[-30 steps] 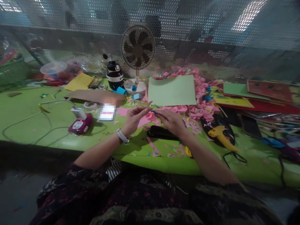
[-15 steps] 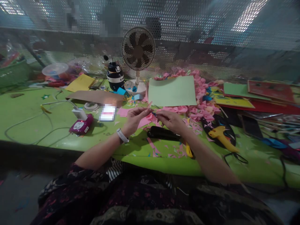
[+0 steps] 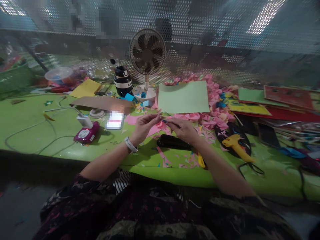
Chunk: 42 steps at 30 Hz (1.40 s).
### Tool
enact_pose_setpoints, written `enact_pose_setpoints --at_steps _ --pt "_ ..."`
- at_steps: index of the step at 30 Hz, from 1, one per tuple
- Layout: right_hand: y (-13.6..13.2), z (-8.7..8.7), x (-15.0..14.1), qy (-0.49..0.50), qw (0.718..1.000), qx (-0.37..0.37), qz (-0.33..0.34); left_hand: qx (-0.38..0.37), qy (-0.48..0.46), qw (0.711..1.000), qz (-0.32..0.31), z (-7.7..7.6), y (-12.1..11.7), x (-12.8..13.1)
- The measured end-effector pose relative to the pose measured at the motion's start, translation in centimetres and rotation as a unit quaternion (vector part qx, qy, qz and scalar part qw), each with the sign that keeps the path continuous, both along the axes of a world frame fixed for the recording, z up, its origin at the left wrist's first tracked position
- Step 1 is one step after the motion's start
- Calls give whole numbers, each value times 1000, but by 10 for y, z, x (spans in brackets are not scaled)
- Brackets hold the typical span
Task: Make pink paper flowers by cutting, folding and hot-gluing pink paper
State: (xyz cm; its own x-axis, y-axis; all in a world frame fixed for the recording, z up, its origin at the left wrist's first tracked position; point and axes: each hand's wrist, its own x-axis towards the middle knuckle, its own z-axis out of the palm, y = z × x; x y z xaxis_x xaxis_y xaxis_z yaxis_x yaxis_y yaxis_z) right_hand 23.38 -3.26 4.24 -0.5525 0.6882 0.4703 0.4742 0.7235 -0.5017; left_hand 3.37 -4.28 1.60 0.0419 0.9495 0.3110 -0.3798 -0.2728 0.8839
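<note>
My left hand (image 3: 147, 126), with a white watch on the wrist, is closed in a pinch above the table. A small sliver of pink paper (image 3: 159, 113) shows at its fingertips. Facing it, my right hand (image 3: 182, 129) is closed too, fingertips close to the left ones. Something small and blue (image 3: 164, 122) shows at the right fingertips; its kind cannot be made out. Pink paper sheets (image 3: 155, 129) lie under the hands. Below them rests a black elongated object (image 3: 172, 142), perhaps a stapler, partly covered by the right hand.
Behind the hands, a pale green sheet (image 3: 183, 96) lies on a heap of pink paper petals (image 3: 213, 91). A fan (image 3: 147, 51) and a dark jug (image 3: 123, 83) stand at the back. A yellow glue gun (image 3: 237, 146) is at right; a lit phone (image 3: 115, 120) and purple adapter (image 3: 87, 132) at left.
Both hands stay in nearly the same place, with only slight finger movement. The pink sliver at the left fingertips shows a little less.
</note>
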Motion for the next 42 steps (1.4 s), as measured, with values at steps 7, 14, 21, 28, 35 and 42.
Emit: enact_pose_setpoints --at_steps 7,14,21,28,35,42 --pt "0 -6 -2 18 999 45 -24 -8 -15 1000 -3 1 -1 0" --pt "0 -5 -2 16 999 31 -26 5 10 1000 1 1 -2 -1" --pt "-1 -4 -2 9 1000 -1 -13 -19 -7 1000 -14 3 -1 0" --pt "-1 -7 -4 48 997 45 -29 12 7 1000 8 4 -3 -1" --pt "0 -2 -1 33 999 16 5 7 13 1000 -3 2 -1 -1" --pt "-2 -3 -4 18 1000 23 2 -11 -6 1000 -4 4 -3 1"
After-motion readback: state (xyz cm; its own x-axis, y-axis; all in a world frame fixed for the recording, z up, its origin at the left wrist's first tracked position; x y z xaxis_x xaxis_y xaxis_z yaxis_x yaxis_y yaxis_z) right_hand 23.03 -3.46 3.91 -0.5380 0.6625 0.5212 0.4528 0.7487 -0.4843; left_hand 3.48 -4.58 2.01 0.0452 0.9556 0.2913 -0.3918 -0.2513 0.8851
